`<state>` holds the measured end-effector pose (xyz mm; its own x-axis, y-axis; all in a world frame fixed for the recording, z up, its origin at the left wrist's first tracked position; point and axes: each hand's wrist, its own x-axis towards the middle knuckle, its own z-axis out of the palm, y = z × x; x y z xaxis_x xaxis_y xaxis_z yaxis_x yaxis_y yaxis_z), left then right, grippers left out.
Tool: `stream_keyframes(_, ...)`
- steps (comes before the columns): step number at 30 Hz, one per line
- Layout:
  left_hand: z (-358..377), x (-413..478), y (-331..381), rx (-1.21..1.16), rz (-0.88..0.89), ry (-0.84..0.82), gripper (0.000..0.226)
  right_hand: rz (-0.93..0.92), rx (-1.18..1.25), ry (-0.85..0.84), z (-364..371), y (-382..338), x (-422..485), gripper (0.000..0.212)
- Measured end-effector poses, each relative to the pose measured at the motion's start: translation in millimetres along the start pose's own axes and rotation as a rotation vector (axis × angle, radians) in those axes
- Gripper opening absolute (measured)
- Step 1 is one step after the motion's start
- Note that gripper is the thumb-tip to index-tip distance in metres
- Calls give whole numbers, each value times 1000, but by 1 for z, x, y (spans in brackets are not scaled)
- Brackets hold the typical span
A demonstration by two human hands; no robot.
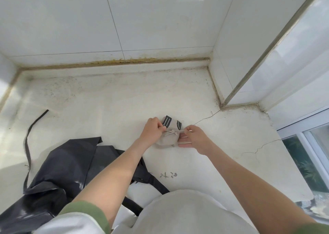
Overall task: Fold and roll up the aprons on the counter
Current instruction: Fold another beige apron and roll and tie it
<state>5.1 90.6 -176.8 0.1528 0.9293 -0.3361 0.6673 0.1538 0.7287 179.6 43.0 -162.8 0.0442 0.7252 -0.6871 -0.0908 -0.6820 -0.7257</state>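
Beige apron (168, 138) sat rolled tight mid-surface (115, 98), with each hand's grip pinching one end of its tie string (173, 131): left hand (153, 130) at the roll's left, right hand (195, 138) at its right. Best move, as judged: pull both ends evenly outward and keep the roll pinned, so the knot cinches without unrolling. Black apron (67, 166) lay loose near-left by the front edge, with bare room behind the roll up to the tiled wall (142, 29).

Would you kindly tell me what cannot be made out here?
Head view: whether the knot in the string on the rolled beige apron is finished; the left hand and right hand cover its ends.
Head view: how far the black apron extends; the left arm and the bottom edge hide it.
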Motion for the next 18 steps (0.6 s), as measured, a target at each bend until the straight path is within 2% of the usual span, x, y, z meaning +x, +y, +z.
stream_keyframes(3,-5,7,14,46,-23,-7,13,-97,131,-75,5,-9,-4,7)
stream_keyframes(5,-8,5,25,-54,-82,-33,16,-191,223,-100,8,-19,-6,13)
stream_keyframes(7,-9,1,36,-331,-171,-120,35,-272,223,-123,11,-32,-9,19)
stream_keyframes(9,-9,-3,45,-640,-234,-238,53,-328,126,-135,13,-44,-12,21)
stream_keyframes(11,-13,-4,51,-824,-231,-355,64,-354,85,-128,14,-53,-14,23)
stream_keyframes(13,-21,-8,57,-904,-179,-408,61,-356,86,-117,11,-58,-18,28)
stream_keyframes(18,-36,-14,68,-913,-61,-497,46,-382,-41,-137,5,-71,-33,37)
